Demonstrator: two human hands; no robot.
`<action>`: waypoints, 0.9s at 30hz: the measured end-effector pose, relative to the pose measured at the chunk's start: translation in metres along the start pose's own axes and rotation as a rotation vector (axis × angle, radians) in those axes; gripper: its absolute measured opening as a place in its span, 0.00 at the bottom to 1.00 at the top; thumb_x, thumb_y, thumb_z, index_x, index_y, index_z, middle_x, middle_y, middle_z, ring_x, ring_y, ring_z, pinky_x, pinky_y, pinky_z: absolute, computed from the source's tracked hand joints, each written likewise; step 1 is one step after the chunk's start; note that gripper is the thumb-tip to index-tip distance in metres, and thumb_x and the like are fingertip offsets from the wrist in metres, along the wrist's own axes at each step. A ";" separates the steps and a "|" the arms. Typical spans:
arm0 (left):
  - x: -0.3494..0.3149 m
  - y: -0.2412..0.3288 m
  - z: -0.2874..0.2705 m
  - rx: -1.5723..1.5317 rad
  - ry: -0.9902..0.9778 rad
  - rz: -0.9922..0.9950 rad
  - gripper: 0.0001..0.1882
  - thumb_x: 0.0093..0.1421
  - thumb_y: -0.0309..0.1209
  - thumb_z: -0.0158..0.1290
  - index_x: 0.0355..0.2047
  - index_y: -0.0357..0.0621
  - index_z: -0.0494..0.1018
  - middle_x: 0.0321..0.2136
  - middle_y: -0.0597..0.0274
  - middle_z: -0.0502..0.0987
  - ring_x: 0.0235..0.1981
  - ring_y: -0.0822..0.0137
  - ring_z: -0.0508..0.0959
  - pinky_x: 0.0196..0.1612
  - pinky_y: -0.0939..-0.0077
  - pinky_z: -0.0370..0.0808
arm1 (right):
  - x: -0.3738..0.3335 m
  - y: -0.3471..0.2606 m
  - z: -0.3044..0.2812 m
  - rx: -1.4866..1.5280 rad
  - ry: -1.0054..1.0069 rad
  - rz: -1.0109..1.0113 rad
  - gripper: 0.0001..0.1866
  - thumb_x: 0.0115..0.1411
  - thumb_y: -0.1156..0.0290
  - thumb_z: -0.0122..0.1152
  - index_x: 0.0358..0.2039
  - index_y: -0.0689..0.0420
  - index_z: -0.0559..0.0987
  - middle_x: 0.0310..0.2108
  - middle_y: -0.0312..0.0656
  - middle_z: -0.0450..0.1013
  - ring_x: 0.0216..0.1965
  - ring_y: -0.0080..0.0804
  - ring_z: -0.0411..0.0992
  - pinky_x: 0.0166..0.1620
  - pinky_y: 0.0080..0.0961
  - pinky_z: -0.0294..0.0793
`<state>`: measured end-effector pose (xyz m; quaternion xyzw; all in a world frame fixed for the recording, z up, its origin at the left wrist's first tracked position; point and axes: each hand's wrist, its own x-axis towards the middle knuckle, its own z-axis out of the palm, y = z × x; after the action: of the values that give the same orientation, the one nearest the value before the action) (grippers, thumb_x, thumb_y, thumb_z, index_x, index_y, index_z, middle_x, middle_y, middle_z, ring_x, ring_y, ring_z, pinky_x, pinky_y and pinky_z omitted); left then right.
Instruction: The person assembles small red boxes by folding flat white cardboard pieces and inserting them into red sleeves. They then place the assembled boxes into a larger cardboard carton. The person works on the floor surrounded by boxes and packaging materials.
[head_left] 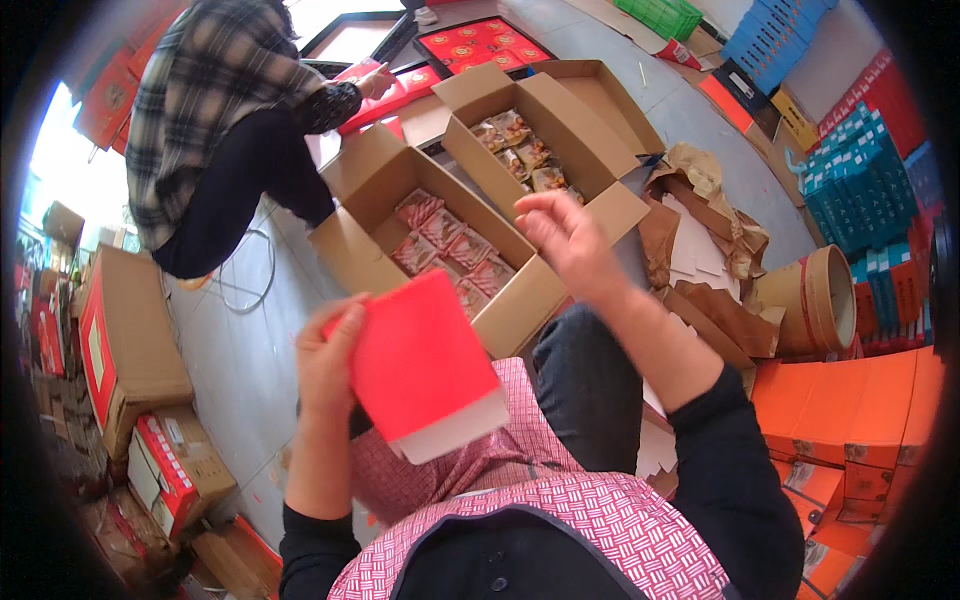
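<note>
Nearest, a pink-and-white patterned apron (610, 520) covers the person's lap, and above it the left hand (325, 355) grips the left edge of a flat, bright red rectangular cardboard piece (425, 350) with a white band along its near edge; whether this is a box or a sleeve, I cannot tell. It is held up, tilted, in front of the near end of an open brown cardboard carton (345, 250), which contains small red-and-white patterned packets (440, 230). The right hand (575, 245) is raised over the right side, its fingers loosely curled and partly spread, with nothing visible in them; whether it touches the carton behind it, I cannot tell. To the right are stacked orange boxes (835, 395), and beyond them a brown cardboard drum (795, 305) lies tilted beside crumpled brown paper (695, 170). Just past the first carton, a second open brown carton (605, 205) holds clear packets with brownish contents (530, 150). At the far left, a co-worker in a plaid shirt (205, 110) squats on the grey tiled floor (235, 370), one hand (378, 80) at red pieces near a black-rimmed red tray (485, 48). Farthest away stands a green plastic crate (662, 15).
</note>
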<state>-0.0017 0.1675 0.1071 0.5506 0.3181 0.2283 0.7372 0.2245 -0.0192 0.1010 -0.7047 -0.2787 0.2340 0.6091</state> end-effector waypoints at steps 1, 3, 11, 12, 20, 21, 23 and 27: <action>0.020 0.003 -0.003 0.012 0.008 0.017 0.08 0.59 0.27 0.54 0.35 0.35 0.76 0.32 0.62 0.77 0.32 0.74 0.75 0.38 0.82 0.72 | 0.028 0.026 -0.025 -0.143 0.114 -0.123 0.14 0.60 0.66 0.55 0.41 0.62 0.75 0.34 0.42 0.76 0.36 0.27 0.73 0.41 0.25 0.72; 0.053 0.000 -0.008 0.048 0.051 0.017 0.09 0.59 0.28 0.53 0.36 0.34 0.76 0.31 0.61 0.77 0.32 0.74 0.75 0.36 0.82 0.73 | 0.089 0.094 -0.079 -0.233 0.216 0.055 0.14 0.56 0.66 0.59 0.37 0.64 0.78 0.32 0.44 0.77 0.33 0.29 0.74 0.38 0.26 0.74; 0.130 -0.029 -0.025 0.042 0.351 -0.074 0.09 0.58 0.28 0.55 0.36 0.34 0.75 0.30 0.61 0.76 0.31 0.73 0.75 0.35 0.80 0.73 | 0.219 0.368 -0.172 -0.169 0.441 0.636 0.25 0.51 0.54 0.67 0.36 0.67 0.78 0.30 0.46 0.75 0.28 0.38 0.74 0.29 0.38 0.74; 0.137 -0.027 -0.017 0.014 0.335 -0.073 0.09 0.58 0.28 0.54 0.36 0.34 0.75 0.31 0.60 0.76 0.32 0.72 0.75 0.35 0.80 0.73 | 0.223 0.389 -0.180 -0.529 0.520 0.724 0.31 0.46 0.53 0.70 0.38 0.70 0.77 0.33 0.49 0.76 0.32 0.41 0.76 0.33 0.39 0.76; 0.128 -0.023 -0.022 0.005 0.411 -0.066 0.10 0.60 0.27 0.52 0.39 0.32 0.73 0.34 0.57 0.76 0.34 0.69 0.76 0.39 0.77 0.75 | 0.256 0.374 -0.088 -0.612 0.426 0.874 0.33 0.35 0.59 0.76 0.38 0.71 0.77 0.43 0.54 0.74 0.45 0.42 0.73 0.49 0.34 0.70; 0.129 -0.026 -0.024 -0.017 0.385 -0.064 0.10 0.60 0.27 0.52 0.39 0.31 0.73 0.34 0.57 0.76 0.34 0.69 0.76 0.39 0.77 0.75 | 0.260 0.380 -0.096 -0.434 0.432 0.946 0.34 0.34 0.61 0.76 0.39 0.71 0.77 0.44 0.53 0.74 0.46 0.42 0.72 0.50 0.34 0.69; 0.130 -0.026 -0.019 -0.039 0.368 -0.050 0.11 0.60 0.28 0.51 0.39 0.32 0.73 0.34 0.57 0.76 0.35 0.69 0.76 0.40 0.77 0.74 | 0.253 0.371 -0.095 -0.357 0.549 0.869 0.32 0.34 0.67 0.75 0.40 0.71 0.77 0.44 0.51 0.74 0.45 0.42 0.73 0.48 0.34 0.70; 0.132 -0.022 -0.038 -0.182 0.375 0.010 0.13 0.62 0.31 0.47 0.40 0.33 0.72 0.37 0.56 0.76 0.37 0.67 0.76 0.43 0.74 0.74 | 0.249 0.324 -0.097 -0.131 0.388 0.729 0.19 0.42 0.76 0.67 0.37 0.66 0.77 0.35 0.45 0.76 0.34 0.38 0.75 0.37 0.36 0.74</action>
<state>0.0620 0.2775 0.0497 0.4314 0.4250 0.3581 0.7107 0.5075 0.0459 -0.2025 -0.8254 0.0949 0.2790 0.4815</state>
